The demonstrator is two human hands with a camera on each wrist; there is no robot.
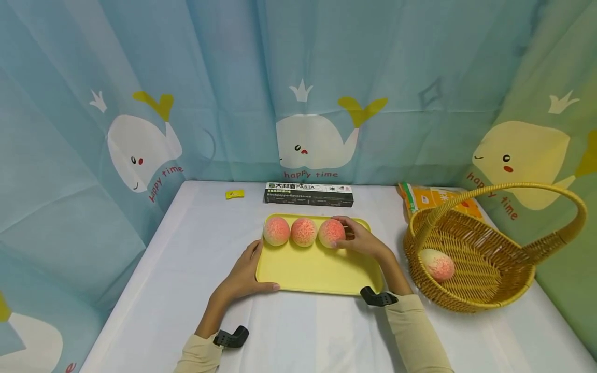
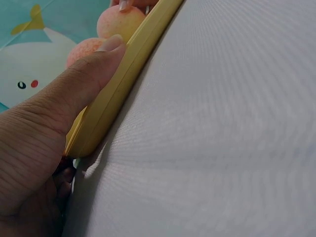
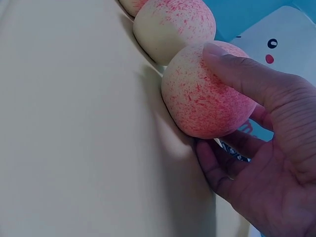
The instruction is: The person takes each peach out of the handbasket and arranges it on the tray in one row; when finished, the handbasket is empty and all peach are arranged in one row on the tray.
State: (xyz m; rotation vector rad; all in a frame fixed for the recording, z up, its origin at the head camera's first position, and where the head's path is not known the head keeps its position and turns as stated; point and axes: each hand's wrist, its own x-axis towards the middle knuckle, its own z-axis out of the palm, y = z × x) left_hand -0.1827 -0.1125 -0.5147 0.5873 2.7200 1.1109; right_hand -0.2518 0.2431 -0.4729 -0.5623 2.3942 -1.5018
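Note:
Three pink-and-cream peaches sit in a row along the far side of a yellow tray (image 1: 317,269): a left peach (image 1: 277,231), a middle peach (image 1: 303,232) and a right peach (image 1: 330,234). My right hand (image 1: 361,239) holds the right peach, thumb on its near side and fingers around its far right, as the right wrist view shows of this peach (image 3: 207,94). My left hand (image 1: 244,272) grips the tray's near left corner, its thumb along the front rim (image 2: 106,108). Its other fingers are partly hidden at the tray's left side.
A wicker basket (image 1: 466,303) with a tall handle stands at the right, one more peach (image 1: 438,264) inside. Behind it lies an orange packet (image 1: 438,199). A black-and-white pasta box (image 1: 309,195) is beyond the tray, with a small yellow packet (image 1: 235,194) left of it.

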